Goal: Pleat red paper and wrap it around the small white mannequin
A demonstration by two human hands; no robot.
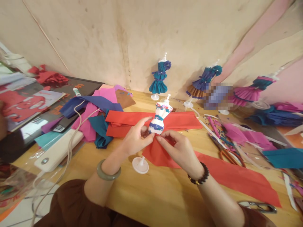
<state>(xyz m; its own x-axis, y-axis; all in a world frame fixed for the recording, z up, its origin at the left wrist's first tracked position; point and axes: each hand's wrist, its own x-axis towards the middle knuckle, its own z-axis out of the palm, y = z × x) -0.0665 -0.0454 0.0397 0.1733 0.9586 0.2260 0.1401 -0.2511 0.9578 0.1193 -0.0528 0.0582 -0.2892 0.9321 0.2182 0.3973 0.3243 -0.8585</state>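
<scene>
A small white dress-form mannequin with blue, teal and pink scraps on its torso leans at the middle of the table, its round base toward me. My left hand is closed around its hip, thumb in front and fingers partly hidden behind. My right hand pinches the top edge of a long red fabric strip against the lower front of the form. From there the strip trails right across the table. Folded red fabric lies behind the mannequin.
Three dressed mini mannequins, in teal, blue-brown and pink, stand along the wall. Scissors and thread snips lie right. A white power strip with cables and coloured fabric scraps are left.
</scene>
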